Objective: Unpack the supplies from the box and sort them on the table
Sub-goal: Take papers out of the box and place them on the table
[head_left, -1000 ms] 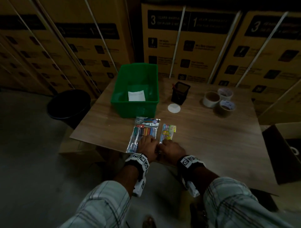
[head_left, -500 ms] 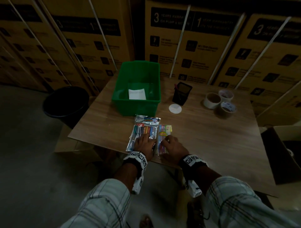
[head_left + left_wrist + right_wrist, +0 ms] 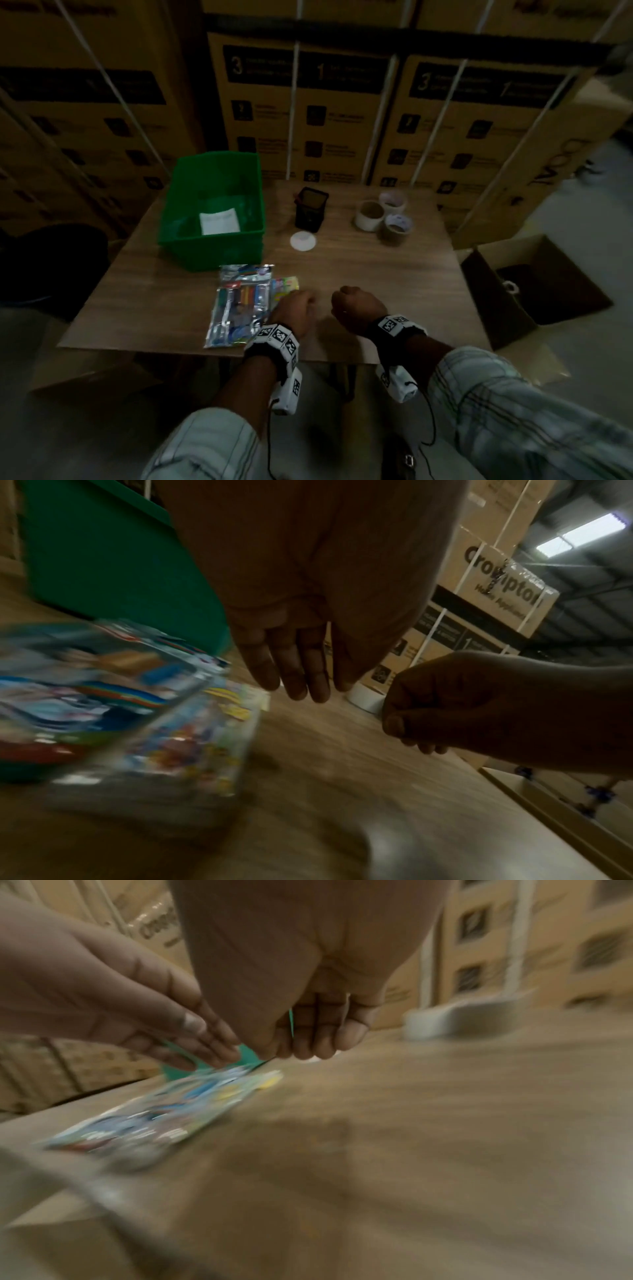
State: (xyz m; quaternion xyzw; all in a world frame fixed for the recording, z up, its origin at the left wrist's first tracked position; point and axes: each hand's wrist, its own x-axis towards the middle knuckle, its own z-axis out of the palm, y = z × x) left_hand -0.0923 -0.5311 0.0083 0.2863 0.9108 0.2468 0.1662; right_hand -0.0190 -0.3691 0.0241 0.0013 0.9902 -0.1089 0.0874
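Note:
Two clear packets lie side by side near the table's front edge: a large stationery packet [image 3: 239, 305] [image 3: 95, 685] and a narrower colourful packet [image 3: 285, 284] [image 3: 195, 745]. Just right of them my left hand [image 3: 295, 308] [image 3: 298, 669] hovers with straight fingers and holds nothing. My right hand [image 3: 356, 305] [image 3: 318, 1031] is further right over bare table, its fingers loosely curled and empty. The open cardboard box [image 3: 534, 284] stands on the floor to the right of the table; its inside is dark.
A green bin [image 3: 212, 246] with a white paper in it stands at the back left. A black pen holder [image 3: 311, 212], a white round lid [image 3: 302, 241] and three tape rolls [image 3: 383, 216] sit behind. A black round bin [image 3: 51, 260] is on the floor left. Stacked cartons form the back wall.
Both hands have lifted off the packets and moved right, the right one further. The packets stay where they were laid. The head view has turned right, towards the cardboard box.

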